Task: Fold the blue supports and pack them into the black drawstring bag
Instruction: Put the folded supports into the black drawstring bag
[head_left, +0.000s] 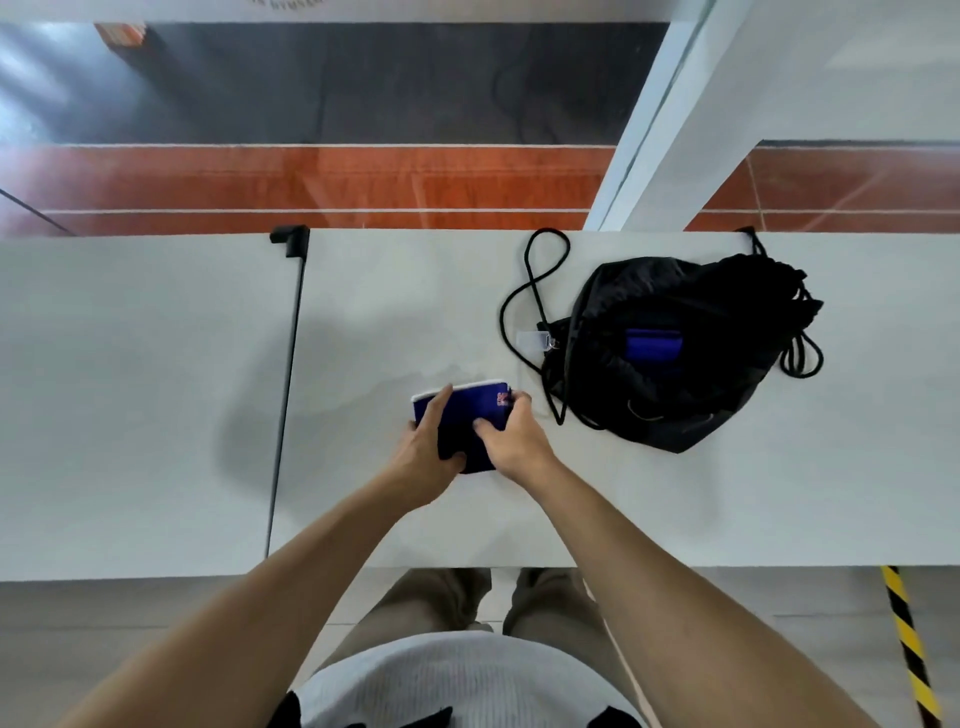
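Looks like mid-fold: the left hand (431, 449) and right hand (511, 441) both grip the blue support (470, 408) on the table (156, 364), near the black drawstring bag (727, 312). Next it probably gets lifted into the bag's open mouth, beside the packed support (653, 345).

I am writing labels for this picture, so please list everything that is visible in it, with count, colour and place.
blue support: one, blue with white edge, in both hands
second blue support: one, blue, inside the bag
black drawstring bag: one, black, table's right part
cord: one, black, looped left of the bag
table: one, white, under the bag
striped tape: one, yellow-black, floor, lower right
left hand: one, grips the support's left side
right hand: one, grips the support's right side
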